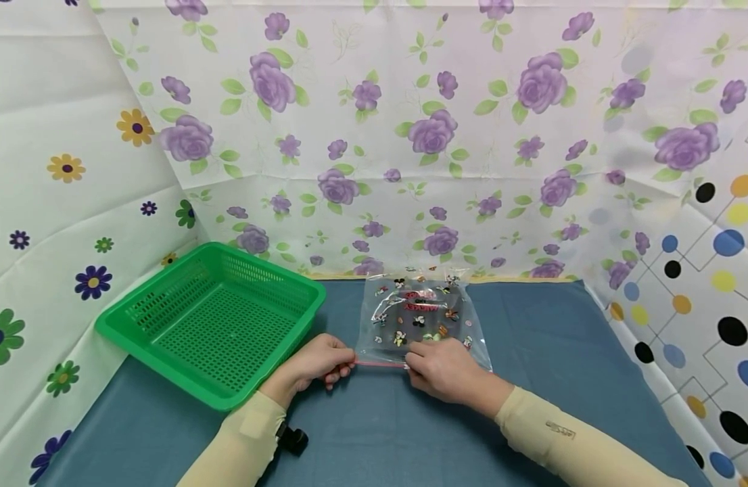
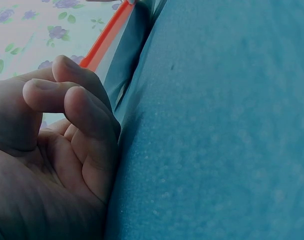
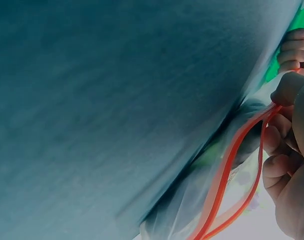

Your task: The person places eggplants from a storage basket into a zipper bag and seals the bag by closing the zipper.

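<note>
A clear zip bag [image 1: 383, 325] printed with small cartoon figures lies flat on the table, its red zip edge [image 1: 380, 364] towards me. Something dark shows through its middle; its kind is unclear. My left hand [image 1: 321, 362], fingers curled, pinches the left end of the zip edge. Further right, my right hand [image 1: 450, 370] pinches the same edge between thumb and fingers. In the right wrist view, two red strips [image 3: 224, 175] spread apart beyond my right hand [image 3: 299, 150]. The left wrist view shows the red strip [image 2: 107, 37] running away from my left fingers.
A green perforated plastic basket [image 1: 209, 338] stands on the left, close beside my left forearm. Blue cloth [image 1: 374, 433] covers the table. Flowered sheeting [image 1: 380, 135] hangs behind, with a dotted sheet [image 1: 709, 284] at the right. A black device [image 1: 293, 439] sits at my left wrist.
</note>
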Available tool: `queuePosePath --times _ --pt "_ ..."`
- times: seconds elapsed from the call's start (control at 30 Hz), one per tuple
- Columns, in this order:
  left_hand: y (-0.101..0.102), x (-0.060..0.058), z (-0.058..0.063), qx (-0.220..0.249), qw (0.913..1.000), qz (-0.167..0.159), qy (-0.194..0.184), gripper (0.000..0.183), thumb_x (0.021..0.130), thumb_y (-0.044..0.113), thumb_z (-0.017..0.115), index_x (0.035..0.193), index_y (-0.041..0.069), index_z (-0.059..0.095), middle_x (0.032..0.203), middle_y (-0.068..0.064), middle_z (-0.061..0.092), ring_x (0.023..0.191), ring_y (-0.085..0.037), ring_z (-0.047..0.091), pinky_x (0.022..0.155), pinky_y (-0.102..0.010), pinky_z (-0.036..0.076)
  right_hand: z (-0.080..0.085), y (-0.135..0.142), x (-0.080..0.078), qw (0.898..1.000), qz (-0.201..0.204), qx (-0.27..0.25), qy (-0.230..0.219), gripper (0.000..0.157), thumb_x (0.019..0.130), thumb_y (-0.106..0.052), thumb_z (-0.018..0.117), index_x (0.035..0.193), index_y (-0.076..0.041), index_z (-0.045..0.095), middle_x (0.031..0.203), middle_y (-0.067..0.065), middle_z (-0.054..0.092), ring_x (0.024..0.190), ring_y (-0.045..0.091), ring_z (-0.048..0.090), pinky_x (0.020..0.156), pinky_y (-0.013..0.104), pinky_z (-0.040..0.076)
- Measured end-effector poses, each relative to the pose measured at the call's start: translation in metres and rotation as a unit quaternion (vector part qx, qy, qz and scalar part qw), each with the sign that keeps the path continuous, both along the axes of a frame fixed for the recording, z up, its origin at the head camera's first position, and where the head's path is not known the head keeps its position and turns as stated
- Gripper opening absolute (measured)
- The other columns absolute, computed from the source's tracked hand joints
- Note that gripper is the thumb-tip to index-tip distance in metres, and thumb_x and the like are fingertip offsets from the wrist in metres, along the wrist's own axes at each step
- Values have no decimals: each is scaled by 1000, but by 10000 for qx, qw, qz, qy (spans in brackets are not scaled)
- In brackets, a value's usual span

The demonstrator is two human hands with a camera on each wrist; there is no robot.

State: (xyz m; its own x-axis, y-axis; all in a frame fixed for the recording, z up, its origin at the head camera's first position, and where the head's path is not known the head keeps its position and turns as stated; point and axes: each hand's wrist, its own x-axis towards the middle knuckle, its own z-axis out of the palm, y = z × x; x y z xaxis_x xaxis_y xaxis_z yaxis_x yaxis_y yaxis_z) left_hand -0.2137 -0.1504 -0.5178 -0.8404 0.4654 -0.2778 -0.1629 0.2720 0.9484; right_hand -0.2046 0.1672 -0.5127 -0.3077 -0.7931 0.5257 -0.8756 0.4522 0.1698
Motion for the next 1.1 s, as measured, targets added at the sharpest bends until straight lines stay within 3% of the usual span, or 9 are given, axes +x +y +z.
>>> queuePosePath --times 0.13,0.33,0.67,1.1 --pt "-3 0 -1 -31 10000 49 21 32 107 16 63 85 -4 76 65 0 61 47 -8 46 49 -29 52 0 1 0 10000 29 -10 14 32 88 -9 80 77 -21 53 77 -6 47 60 5 33 52 23 18" --pt "-3 -1 -3 -50 10000 71 43 32 106 16 63 84 -4 76 65 0 61 46 -9 46 49 -29 53 -4 10 1 9999 -127 24 -14 30 89 -10 80 77 -20 54 77 -6 50 60 9 46 50 27 30" --pt "-1 0 -1 -21 10000 10 59 32 107 17 65 84 -3 75 65 0 61 46 -8 46 49 -29 53 -2 24 4 9996 -238 43 -150 33 87 -10 82 77 -20 53 75 -7 46 59 8 37 52 25 24" --pt "-1 1 -1 4 10000 50 83 30 106 15 65 87 -6 75 65 0 61 46 -8 45 48 -28 53 -6 39 4 9995 -231 4 -227 31 87 -8 82 78 -22 56 78 -9 50 62 5 40 54 24 30"
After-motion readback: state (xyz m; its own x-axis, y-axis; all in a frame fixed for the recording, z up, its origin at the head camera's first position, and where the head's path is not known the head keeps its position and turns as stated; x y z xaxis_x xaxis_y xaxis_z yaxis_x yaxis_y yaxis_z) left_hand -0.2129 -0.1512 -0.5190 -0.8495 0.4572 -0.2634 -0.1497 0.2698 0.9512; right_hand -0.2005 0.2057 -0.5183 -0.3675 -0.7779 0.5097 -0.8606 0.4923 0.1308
